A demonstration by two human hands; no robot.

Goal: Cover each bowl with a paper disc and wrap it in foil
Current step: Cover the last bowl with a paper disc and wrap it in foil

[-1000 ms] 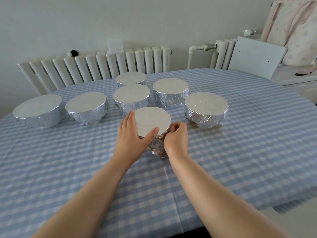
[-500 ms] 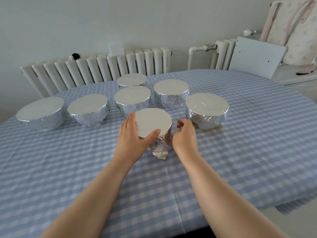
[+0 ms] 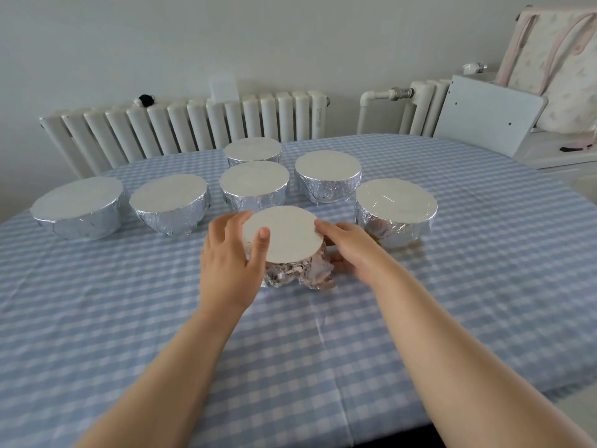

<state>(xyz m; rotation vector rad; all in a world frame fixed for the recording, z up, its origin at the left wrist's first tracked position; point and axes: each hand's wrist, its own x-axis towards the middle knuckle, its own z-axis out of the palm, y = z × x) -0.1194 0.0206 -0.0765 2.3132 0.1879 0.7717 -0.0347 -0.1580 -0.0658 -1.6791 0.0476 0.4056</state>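
A bowl topped with a white paper disc (image 3: 284, 232) stands near the table's middle, with crumpled foil (image 3: 297, 273) bunched loosely round its lower side. My left hand (image 3: 229, 257) holds the bowl's left side, thumb lying on the disc. On the bowl's right side, my right hand (image 3: 350, 247) touches the rim and the foil with its fingers wrapped round. Several foil-wrapped bowls stand behind, the nearest one (image 3: 395, 211) just right of my right hand.
The table wears a blue checked cloth (image 3: 468, 286). Other wrapped bowls (image 3: 169, 203) form a row to the left and back. A white radiator (image 3: 193, 124) runs along the wall, and a white chair (image 3: 487, 114) stands at the right.
My right hand has moved from the front of the bowl round to its right side. The left thumb now lies further onto the disc. The camera has drawn closer.
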